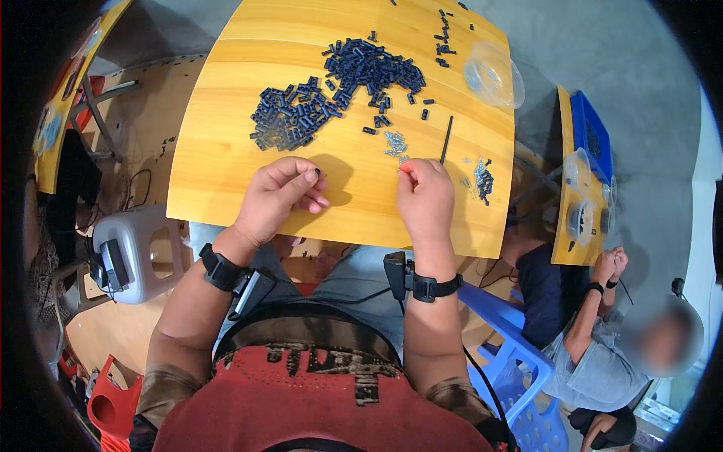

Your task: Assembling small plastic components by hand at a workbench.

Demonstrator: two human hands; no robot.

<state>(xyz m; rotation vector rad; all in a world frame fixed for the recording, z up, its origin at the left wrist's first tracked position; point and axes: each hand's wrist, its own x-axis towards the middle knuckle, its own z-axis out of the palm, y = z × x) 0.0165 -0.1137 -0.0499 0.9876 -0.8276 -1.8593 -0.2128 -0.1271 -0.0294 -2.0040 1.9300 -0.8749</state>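
Note:
My left hand (280,194) is closed over the near part of the yellow table (218,181), thumb and forefinger pinching a small black plastic piece (317,172), mostly hidden by the fingers. Close to the small heap of silvery screws (395,143), my right hand (426,197) is shut in a pinch; what its fingertips hold is too small to make out. Beyond both hands lie two large piles of black plastic parts, the nearer pile (290,117) at left and the farther pile (369,66) behind it. A thin black rod (446,139) rests just past my right hand.
Right of my hand lies a small group of black pieces and screws (482,181). A clear plastic tub (493,75) stands at the far right edge, beside a scattered row of black parts (444,38). Another person (595,346) sits at the right, near a blue crate (591,135).

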